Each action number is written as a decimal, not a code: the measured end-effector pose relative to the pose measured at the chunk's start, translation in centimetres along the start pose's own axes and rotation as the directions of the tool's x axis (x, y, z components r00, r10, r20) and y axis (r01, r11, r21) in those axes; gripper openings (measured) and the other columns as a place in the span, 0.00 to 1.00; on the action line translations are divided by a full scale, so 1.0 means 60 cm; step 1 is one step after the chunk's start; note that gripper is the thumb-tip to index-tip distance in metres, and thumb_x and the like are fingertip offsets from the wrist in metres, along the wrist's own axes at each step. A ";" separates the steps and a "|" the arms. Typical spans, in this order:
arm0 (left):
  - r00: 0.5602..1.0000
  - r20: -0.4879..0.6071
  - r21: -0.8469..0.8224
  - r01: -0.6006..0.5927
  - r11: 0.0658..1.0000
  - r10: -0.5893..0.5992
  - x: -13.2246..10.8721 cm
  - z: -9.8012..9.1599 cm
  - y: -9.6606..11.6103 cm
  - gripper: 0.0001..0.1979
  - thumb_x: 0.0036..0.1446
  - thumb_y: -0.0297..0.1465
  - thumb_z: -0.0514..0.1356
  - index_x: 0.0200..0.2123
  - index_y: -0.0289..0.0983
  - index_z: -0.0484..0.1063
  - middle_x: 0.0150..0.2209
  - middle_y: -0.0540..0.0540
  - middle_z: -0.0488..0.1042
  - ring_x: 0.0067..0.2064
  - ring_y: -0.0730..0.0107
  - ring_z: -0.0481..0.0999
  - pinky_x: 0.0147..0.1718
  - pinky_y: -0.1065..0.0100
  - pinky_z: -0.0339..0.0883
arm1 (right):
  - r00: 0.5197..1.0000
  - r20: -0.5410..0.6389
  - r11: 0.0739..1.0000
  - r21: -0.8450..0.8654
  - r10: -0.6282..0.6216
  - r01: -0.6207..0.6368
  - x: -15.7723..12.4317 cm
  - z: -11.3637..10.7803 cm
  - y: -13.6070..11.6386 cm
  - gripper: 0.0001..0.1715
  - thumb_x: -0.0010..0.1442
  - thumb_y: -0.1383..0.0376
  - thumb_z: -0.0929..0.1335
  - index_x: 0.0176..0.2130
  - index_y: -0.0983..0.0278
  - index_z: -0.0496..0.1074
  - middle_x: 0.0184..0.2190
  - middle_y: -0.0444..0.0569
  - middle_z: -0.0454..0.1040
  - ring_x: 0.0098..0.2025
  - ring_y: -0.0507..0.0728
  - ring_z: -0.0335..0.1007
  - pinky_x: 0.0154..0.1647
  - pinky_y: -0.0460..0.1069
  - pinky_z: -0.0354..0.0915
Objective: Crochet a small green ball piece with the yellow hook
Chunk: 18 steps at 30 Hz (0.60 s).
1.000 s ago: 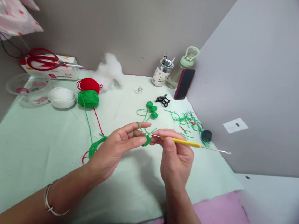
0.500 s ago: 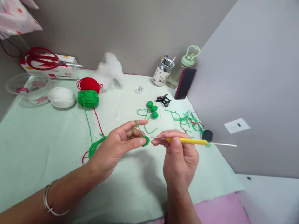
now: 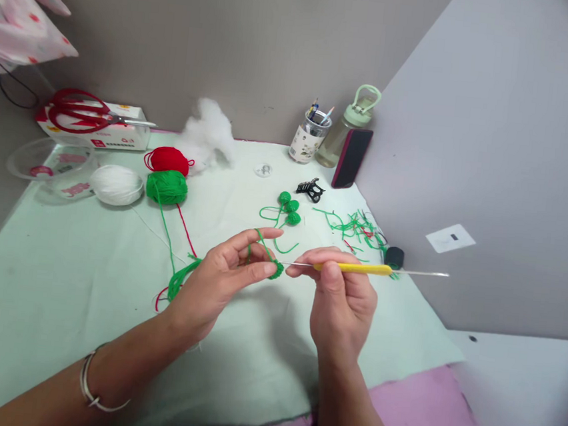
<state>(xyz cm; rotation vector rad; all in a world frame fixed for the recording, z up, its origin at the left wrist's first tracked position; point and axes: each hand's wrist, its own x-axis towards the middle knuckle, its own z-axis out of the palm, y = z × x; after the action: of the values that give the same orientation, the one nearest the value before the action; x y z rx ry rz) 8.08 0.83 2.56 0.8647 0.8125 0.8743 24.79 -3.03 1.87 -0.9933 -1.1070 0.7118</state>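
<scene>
My left hand [image 3: 231, 268] pinches a small round green crochet piece [image 3: 277, 270] between thumb and fingers. Green yarn [image 3: 264, 243] loops over its raised index finger. My right hand [image 3: 343, 299] is closed round the yellow handle of a crochet hook [image 3: 354, 268]. The hook's thin metal shaft reaches left to the crochet piece; its tip is too small to make out there. Another metal end sticks out to the right of the handle. Behind the hands lie several small green crocheted balls [image 3: 292, 207] with yarn tails.
A green yarn ball [image 3: 166, 187], a red yarn ball [image 3: 167, 160] and a white yarn ball [image 3: 116, 185] sit left, near white stuffing [image 3: 208, 133]. Red scissors [image 3: 80, 113] rest on a box [image 3: 125, 136]. Yarn scraps [image 3: 355, 226], a claw clip [image 3: 310, 189], a phone [image 3: 352, 159] and a bottle [image 3: 345, 128] are right.
The crochet hook and my right hand have shifted very slightly left, towards the crochet piece. My left hand keeps its pinch in nearly the same place.
</scene>
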 end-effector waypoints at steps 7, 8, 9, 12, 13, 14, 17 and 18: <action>1.000 0.002 -0.001 0.007 1.000 -0.007 -0.001 0.001 0.000 0.20 0.59 0.36 0.73 0.55 0.47 0.82 0.37 0.51 0.75 0.45 0.63 0.73 0.50 0.62 0.62 | 1.000 0.015 1.000 -0.022 -0.008 0.008 -0.001 -0.001 0.000 0.11 0.73 0.60 0.69 0.40 0.60 0.81 0.34 0.46 0.81 0.33 0.55 0.81 0.36 0.52 0.81; 1.000 0.001 0.000 0.004 1.000 -0.004 0.000 0.000 0.001 0.20 0.59 0.36 0.73 0.55 0.47 0.82 0.36 0.51 0.74 0.45 0.63 0.73 0.50 0.62 0.62 | 1.000 0.015 1.000 -0.022 -0.010 0.010 -0.002 -0.001 0.000 0.11 0.73 0.60 0.69 0.40 0.60 0.81 0.34 0.46 0.81 0.33 0.55 0.82 0.36 0.52 0.81; 1.000 0.000 0.001 0.000 1.000 0.000 0.000 0.000 0.003 0.20 0.59 0.36 0.73 0.55 0.47 0.82 0.36 0.51 0.74 0.44 0.63 0.73 0.50 0.62 0.62 | 1.000 0.012 1.000 -0.021 -0.014 0.014 -0.002 0.000 0.001 0.11 0.73 0.60 0.69 0.40 0.60 0.81 0.34 0.46 0.81 0.34 0.55 0.82 0.36 0.52 0.81; 1.000 0.000 0.008 -0.009 1.000 0.009 0.001 -0.001 0.005 0.19 0.59 0.36 0.73 0.54 0.47 0.82 0.35 0.51 0.72 0.44 0.64 0.73 0.49 0.62 0.62 | 1.000 -0.008 1.000 0.012 -0.019 0.019 -0.002 0.000 0.001 0.11 0.73 0.61 0.69 0.40 0.60 0.81 0.35 0.46 0.81 0.33 0.55 0.82 0.35 0.52 0.81; 1.000 0.002 0.010 -0.011 1.000 0.011 0.000 -0.002 0.006 0.19 0.59 0.35 0.73 0.54 0.48 0.82 0.35 0.52 0.72 0.44 0.64 0.73 0.48 0.63 0.62 | 1.000 -0.013 0.999 0.028 -0.014 0.015 -0.001 0.000 0.001 0.11 0.73 0.61 0.69 0.40 0.60 0.81 0.35 0.46 0.80 0.33 0.54 0.82 0.35 0.52 0.81; 1.000 0.003 0.013 -0.012 1.000 0.012 0.000 -0.002 0.006 0.19 0.59 0.35 0.73 0.54 0.48 0.82 0.35 0.52 0.72 0.44 0.64 0.73 0.48 0.63 0.62 | 1.000 -0.015 0.999 0.042 -0.007 0.008 -0.001 0.000 0.001 0.11 0.73 0.61 0.69 0.40 0.59 0.81 0.34 0.46 0.80 0.33 0.54 0.82 0.36 0.51 0.81; 1.000 0.002 0.029 -0.008 1.000 0.008 0.000 -0.002 0.004 0.19 0.59 0.36 0.73 0.54 0.49 0.82 0.35 0.52 0.72 0.42 0.66 0.71 0.47 0.63 0.62 | 1.000 -0.008 0.998 0.061 0.007 -0.006 0.000 0.000 0.003 0.10 0.72 0.61 0.70 0.41 0.59 0.82 0.34 0.45 0.80 0.33 0.53 0.82 0.37 0.50 0.80; 1.000 0.001 0.033 -0.006 0.999 0.006 0.000 -0.002 0.004 0.19 0.59 0.36 0.74 0.54 0.49 0.82 0.35 0.51 0.72 0.42 0.66 0.71 0.47 0.63 0.62 | 1.000 -0.005 0.998 0.060 0.008 -0.007 0.000 0.000 0.003 0.10 0.72 0.61 0.70 0.41 0.59 0.82 0.34 0.45 0.80 0.33 0.53 0.82 0.37 0.50 0.80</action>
<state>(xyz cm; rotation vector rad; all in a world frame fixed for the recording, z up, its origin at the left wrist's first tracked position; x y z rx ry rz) 7.89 0.92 2.72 0.8970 0.8262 0.8673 24.78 -2.97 1.70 -0.9484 -1.0723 0.7441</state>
